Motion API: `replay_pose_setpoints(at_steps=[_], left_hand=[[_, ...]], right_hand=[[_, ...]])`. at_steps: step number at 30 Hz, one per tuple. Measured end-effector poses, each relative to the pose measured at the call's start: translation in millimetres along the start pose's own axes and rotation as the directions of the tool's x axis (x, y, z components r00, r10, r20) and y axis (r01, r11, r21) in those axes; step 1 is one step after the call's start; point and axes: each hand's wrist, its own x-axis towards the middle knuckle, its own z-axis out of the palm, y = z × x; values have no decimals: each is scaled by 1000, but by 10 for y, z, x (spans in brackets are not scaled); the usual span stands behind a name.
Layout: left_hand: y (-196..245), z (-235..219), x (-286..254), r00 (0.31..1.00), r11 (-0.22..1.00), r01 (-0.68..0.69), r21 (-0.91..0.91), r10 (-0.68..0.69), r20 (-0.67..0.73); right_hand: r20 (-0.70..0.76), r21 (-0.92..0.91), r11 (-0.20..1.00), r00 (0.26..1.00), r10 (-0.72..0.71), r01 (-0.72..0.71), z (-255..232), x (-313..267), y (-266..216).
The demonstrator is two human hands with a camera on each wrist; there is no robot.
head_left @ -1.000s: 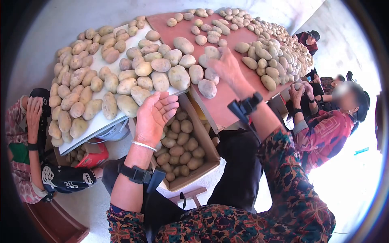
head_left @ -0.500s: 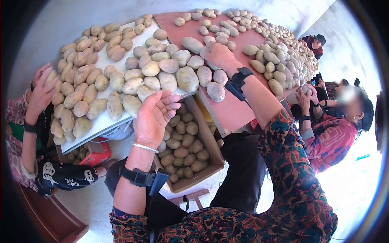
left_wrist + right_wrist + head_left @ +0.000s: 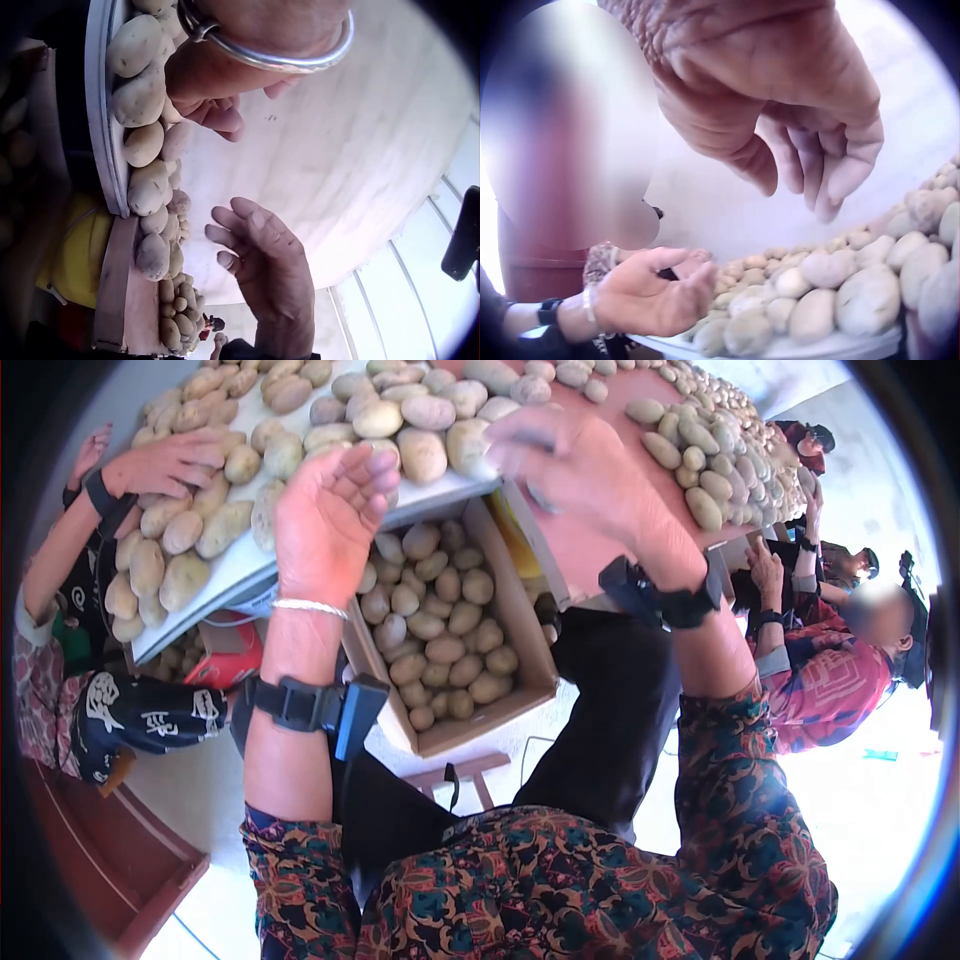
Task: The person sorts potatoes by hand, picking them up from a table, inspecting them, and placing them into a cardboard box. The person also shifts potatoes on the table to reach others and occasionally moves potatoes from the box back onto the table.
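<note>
My left hand (image 3: 330, 525) is palm up with loosely bent fingers and nothing in it, at the front edge of a white board (image 3: 235, 545) heaped with potatoes (image 3: 422, 455). My right hand (image 3: 590, 475), blurred, hovers over the corner of a reddish board (image 3: 585, 550) and hides part of it. In the right wrist view its fingers (image 3: 847, 169) hang loosely bent, holding nothing, above the row of large potatoes (image 3: 866, 300). Seen from the left wrist, the right hand (image 3: 270, 274) is raised apart from the potatoes.
A cardboard box (image 3: 545, 685) of potatoes (image 3: 445, 650) stands below the boards, between my knees. Another person's hand (image 3: 165, 465) reaches over the heap at the left. More people (image 3: 830, 680) sit along the right side, by a pile of smaller potatoes (image 3: 720, 470).
My right hand has left the potatoes on the reddish board and come back toward me. The head view has tilted down. The neighbour's hand at left has moved onto the heap.
</note>
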Motion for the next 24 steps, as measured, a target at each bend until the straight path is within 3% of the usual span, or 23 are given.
replay_pose_setpoints(at_steps=[2, 4, 5, 6, 7, 9, 12, 14, 16, 17, 19, 23, 24], left_hand=[[32, -40, 1, 997, 997, -39, -59, 43, 61], [62, -54, -6, 998, 998, -37, -55, 40, 51], [75, -67, -11, 997, 996, -39, -78, 44, 71], [100, -90, -14, 995, 994, -41, -102, 50, 92], [120, -97, -19, 994, 993, -46, -113, 57, 96], [166, -104, -21, 995, 992, -55, -115, 64, 77], [271, -159, -10, 994, 988, -69, -137, 79, 69], [323, -225, 14, 994, 985, -72, -154, 84, 74], [393, -343, 41, 984, 970, -76, -230, 111, 142], [426, -403, 53, 984, 971, -78, -228, 111, 136], [477, -485, 75, 980, 958, -95, -269, 138, 147], [497, -513, 57, 976, 950, -87, -299, 142, 165], [500, -508, 46, 975, 949, -82, -303, 139, 173]], right_hand=[[243, -27, 997, 968, -60, 68, 240, -236, -40], [490, 10, 995, 867, -90, 98, 541, -391, 105], [626, -105, 994, 775, 81, -19, 633, -439, 86], [686, -258, 965, 713, 146, 51, 791, -479, 139], [672, -317, 948, 710, 212, 17, 959, -574, 282], [699, -453, 891, 625, 348, 11, 1280, -637, 541], [696, -465, 880, 574, 431, -96, 1744, -780, 1024], [702, -432, 895, 582, 410, -110, 1976, -847, 1138], [541, -275, 919, 746, 389, -280, 2191, -833, 1064], [546, -272, 921, 744, 386, -278, 2314, -801, 1065], [373, -134, 973, 900, 227, -190, 2521, -714, 1021], [473, -176, 970, 850, 231, -166, 2749, -427, 920], [544, -206, 967, 804, 239, -148, 2781, -355, 902]])
